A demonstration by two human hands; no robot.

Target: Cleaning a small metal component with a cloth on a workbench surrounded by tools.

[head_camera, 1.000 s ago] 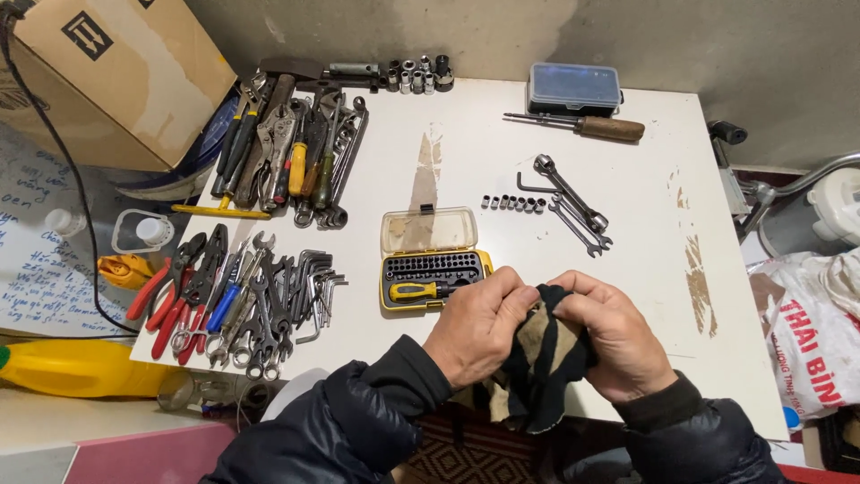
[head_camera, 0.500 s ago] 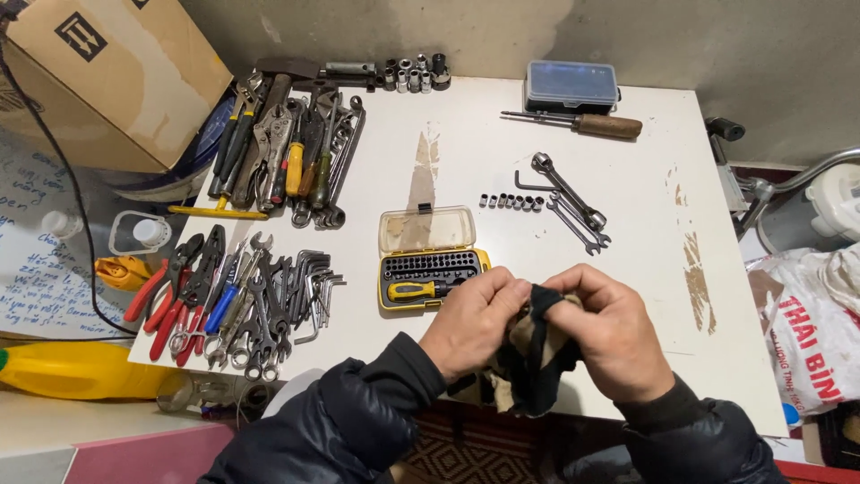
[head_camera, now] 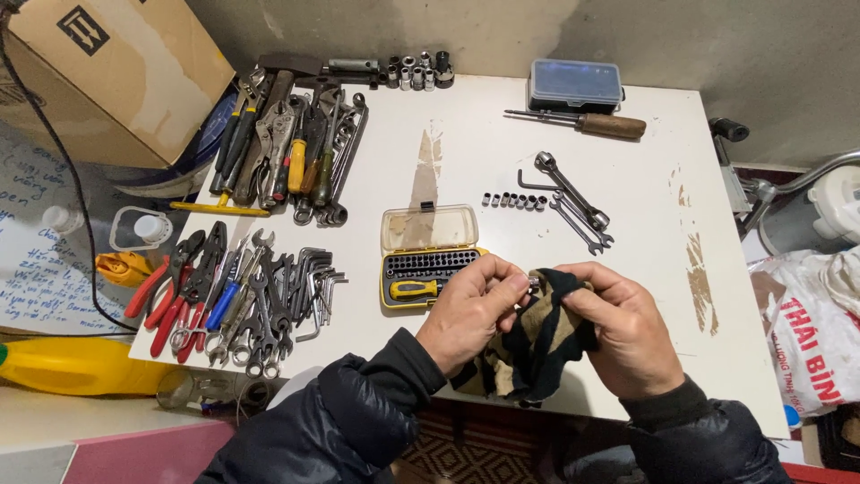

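Observation:
My left hand (head_camera: 470, 309) pinches a small metal socket (head_camera: 532, 282) at its fingertips, over the near edge of the white table (head_camera: 466, 134). My right hand (head_camera: 627, 327) grips a black and tan striped cloth (head_camera: 533, 345), wrapped against that socket. Both hands meet just right of an open yellow bit case (head_camera: 428, 255) with a yellow-handled driver inside.
Pliers, wrenches and hex keys (head_camera: 237, 291) lie at the left, more hand tools (head_camera: 287, 148) behind them. A row of small sockets (head_camera: 515, 200), wrenches (head_camera: 573, 202), a wooden-handled screwdriver (head_camera: 591, 123) and a blue box (head_camera: 574, 84) sit further back. A cardboard box (head_camera: 116, 63) stands far left.
My hands have shifted slightly on the cloth; the left fingers now show the small socket at the cloth's top edge, and the cloth hangs lower between the hands.

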